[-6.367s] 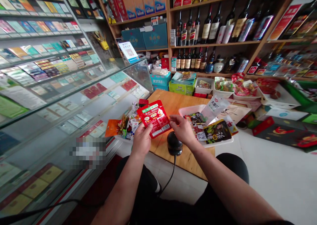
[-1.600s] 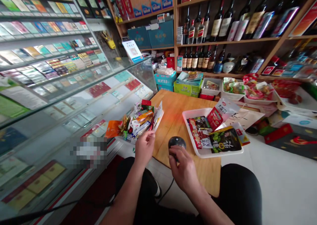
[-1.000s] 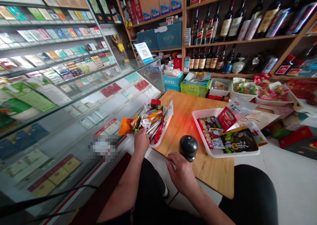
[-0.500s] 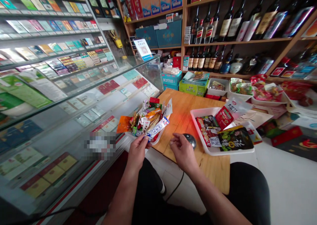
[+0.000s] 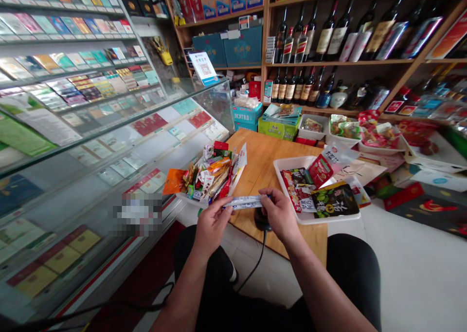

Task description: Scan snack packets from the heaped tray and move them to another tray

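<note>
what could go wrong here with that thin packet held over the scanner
The left hand and right hand pinch only the ends of the thin white packet, so either grip could slip. The black scanner sits near the wooden table edge; its hanging cable might drag it off. The left tray is heaped and may spill.

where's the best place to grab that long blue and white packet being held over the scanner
By its two short ends, as the left hand and right hand do now: the packet is long, thin and lies level, so pinching each end from the sides keeps its face clear.
</note>
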Action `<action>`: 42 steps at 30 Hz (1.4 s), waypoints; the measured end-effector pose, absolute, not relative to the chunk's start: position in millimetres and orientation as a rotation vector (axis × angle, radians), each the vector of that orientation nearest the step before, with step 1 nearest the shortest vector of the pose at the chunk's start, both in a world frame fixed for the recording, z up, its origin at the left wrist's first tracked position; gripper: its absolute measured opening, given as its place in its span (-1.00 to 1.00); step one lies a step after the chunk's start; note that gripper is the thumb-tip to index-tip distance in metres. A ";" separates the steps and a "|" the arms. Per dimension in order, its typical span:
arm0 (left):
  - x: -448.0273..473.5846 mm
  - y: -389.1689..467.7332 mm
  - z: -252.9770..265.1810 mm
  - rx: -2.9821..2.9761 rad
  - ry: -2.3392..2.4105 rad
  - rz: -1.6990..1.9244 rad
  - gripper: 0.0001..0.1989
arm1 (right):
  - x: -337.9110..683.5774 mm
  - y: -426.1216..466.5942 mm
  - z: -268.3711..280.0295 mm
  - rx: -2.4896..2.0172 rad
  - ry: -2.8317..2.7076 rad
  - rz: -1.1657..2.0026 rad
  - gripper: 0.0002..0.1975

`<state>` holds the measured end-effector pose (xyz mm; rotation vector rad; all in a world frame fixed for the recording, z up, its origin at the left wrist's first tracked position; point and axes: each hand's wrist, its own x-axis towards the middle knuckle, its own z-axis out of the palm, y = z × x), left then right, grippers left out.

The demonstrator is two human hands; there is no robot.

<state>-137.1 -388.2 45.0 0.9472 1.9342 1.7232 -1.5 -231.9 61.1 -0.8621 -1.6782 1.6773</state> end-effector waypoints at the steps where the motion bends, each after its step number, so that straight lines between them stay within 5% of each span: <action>1: -136.0 -384.6 44.3 0.912 1.925 1.757 -0.60 | -0.3 -231.2 60.2 -0.854 -1.686 1.681 -0.68; 12: -127.2 -364.0 44.7 0.852 1.764 1.833 -0.47 | 14.4 -211.3 50.9 -0.848 -1.760 1.531 -0.58; 18: -126.9 -344.4 42.0 0.797 1.754 1.831 -0.63 | 20.3 -200.0 58.3 -0.873 -1.701 1.571 -0.68; 42: -140.8 -285.0 30.8 1.142 1.927 1.665 -0.70 | 23.4 -131.3 52.9 -0.852 -1.891 1.432 -0.69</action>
